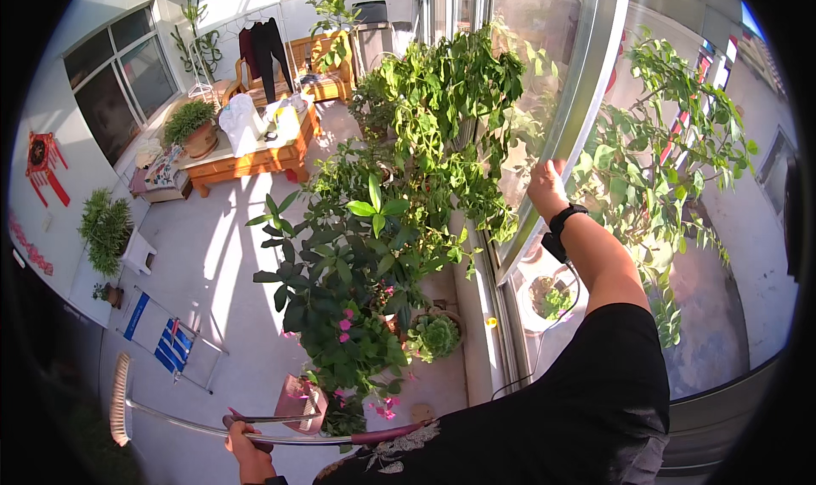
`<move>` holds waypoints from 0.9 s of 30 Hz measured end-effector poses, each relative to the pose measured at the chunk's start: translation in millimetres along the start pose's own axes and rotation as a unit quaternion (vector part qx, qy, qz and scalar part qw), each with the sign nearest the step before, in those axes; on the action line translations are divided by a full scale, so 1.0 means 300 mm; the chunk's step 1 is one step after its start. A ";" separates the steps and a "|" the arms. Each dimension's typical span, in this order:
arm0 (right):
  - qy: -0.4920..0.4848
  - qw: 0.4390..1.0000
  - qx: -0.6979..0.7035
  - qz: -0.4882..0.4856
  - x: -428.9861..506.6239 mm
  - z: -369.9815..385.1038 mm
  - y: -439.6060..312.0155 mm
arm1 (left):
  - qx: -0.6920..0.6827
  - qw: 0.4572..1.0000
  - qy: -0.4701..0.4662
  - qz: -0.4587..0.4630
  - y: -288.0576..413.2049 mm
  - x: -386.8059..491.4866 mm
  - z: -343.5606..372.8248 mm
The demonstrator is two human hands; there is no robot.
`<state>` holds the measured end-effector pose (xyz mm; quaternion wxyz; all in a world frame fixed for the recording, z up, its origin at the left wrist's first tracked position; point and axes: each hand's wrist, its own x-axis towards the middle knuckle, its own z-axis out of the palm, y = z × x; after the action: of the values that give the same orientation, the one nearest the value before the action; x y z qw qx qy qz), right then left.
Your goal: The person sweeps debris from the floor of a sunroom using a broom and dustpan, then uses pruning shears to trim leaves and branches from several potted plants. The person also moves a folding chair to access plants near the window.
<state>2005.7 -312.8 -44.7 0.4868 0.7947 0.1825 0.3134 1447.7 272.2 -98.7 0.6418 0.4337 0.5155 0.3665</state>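
My left hand (242, 448) is closed around the metal pole of a broom (191, 426) and the handle of a pink long-handled dustpan (303, 405). The broom's bristle head (120, 401) points left, and its maroon grip end lies against my black top. My right hand (548, 190), with a black band on the wrist, grips the edge of a metal-framed window sash (590, 96); its fingertips are partly hidden. A vine with drooping leaves (440, 96) hangs beside the glass, and a leafy potted plant (344, 268) stands between my hands.
A potted succulent (437, 335) sits near the window sill. On the left floor are a folding chair (162, 335) and a plant on a white stool (137, 252). Behind stand a wooden table (255, 169) and a clothes rack with dark garments (268, 51). A cable (542, 348) trails below my right wrist.
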 end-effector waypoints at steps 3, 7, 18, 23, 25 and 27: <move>-0.068 0.997 0.038 -0.017 -0.074 -0.049 0.005 | -0.006 0.999 0.012 -0.044 -0.001 0.014 0.001; -0.129 0.988 0.076 -0.041 -0.179 -0.104 0.009 | 0.023 0.998 -0.029 -0.057 0.008 0.028 -0.015; -0.121 0.987 0.104 -0.007 -0.520 -0.484 0.100 | -0.035 0.992 -0.098 -0.075 -0.007 0.139 -0.120; -0.097 0.995 -0.026 -0.002 -0.658 -0.490 0.072 | -0.040 0.990 -0.116 -0.075 0.003 0.180 -0.185; -0.100 0.995 -0.016 -0.021 -0.705 -0.455 0.065 | -0.036 0.989 -0.125 -0.074 0.012 0.186 -0.213; -0.073 0.990 -0.109 -0.045 -0.745 -0.451 0.058 | -0.038 0.988 -0.126 -0.079 0.015 0.191 -0.236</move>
<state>1749.3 -364.6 -56.3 0.5964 0.7484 0.1469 0.2502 1389.5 339.1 -120.6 0.7445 0.4097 0.4491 0.2758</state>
